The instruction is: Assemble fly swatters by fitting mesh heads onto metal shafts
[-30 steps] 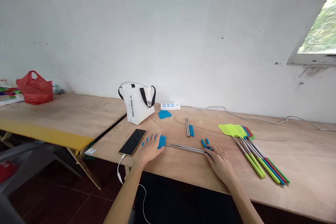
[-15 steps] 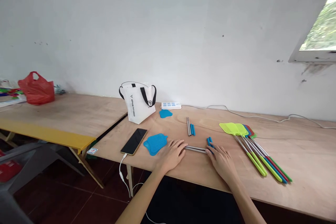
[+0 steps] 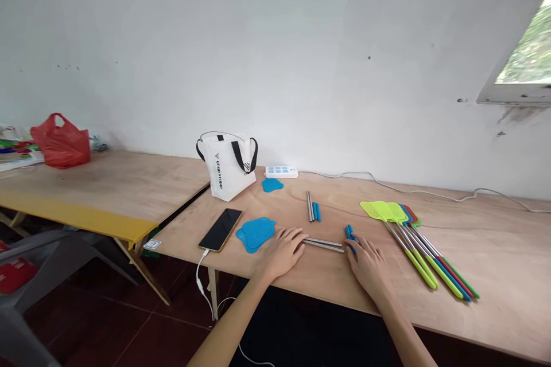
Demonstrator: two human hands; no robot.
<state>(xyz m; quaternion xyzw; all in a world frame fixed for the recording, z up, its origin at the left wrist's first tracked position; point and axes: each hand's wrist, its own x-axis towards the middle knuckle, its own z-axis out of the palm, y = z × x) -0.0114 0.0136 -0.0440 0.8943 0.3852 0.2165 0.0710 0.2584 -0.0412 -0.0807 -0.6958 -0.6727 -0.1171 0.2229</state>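
Observation:
My left hand [image 3: 284, 251] lies palm down on the table, fingers stretched out over the left ends of two thin metal rods [image 3: 325, 243]. My right hand [image 3: 367, 261] rests with fingers spread on a pair of blue tube grips [image 3: 349, 231], just past the rods' right ends. Left of my left hand lie overlapping blue fly swatter heads [image 3: 257, 234]. Farther back, another pair of metal rods [image 3: 310, 206] lies beside two short blue tube grips [image 3: 317, 211]. A single blue swatter head [image 3: 272, 184] is near the wall.
Fly swatters [image 3: 413, 241] in yellow, blue, red and green lie fanned out at right. A phone [image 3: 221, 230] with a white cable is at the left edge, behind it a white bag [image 3: 228, 169]. A power strip [image 3: 281, 172] sits by the wall. Another table holds a red bag [image 3: 61, 142].
My right hand has shifted slightly right with the blue tube grips, away from the rods, uncovering their right ends. My left hand stays in place.

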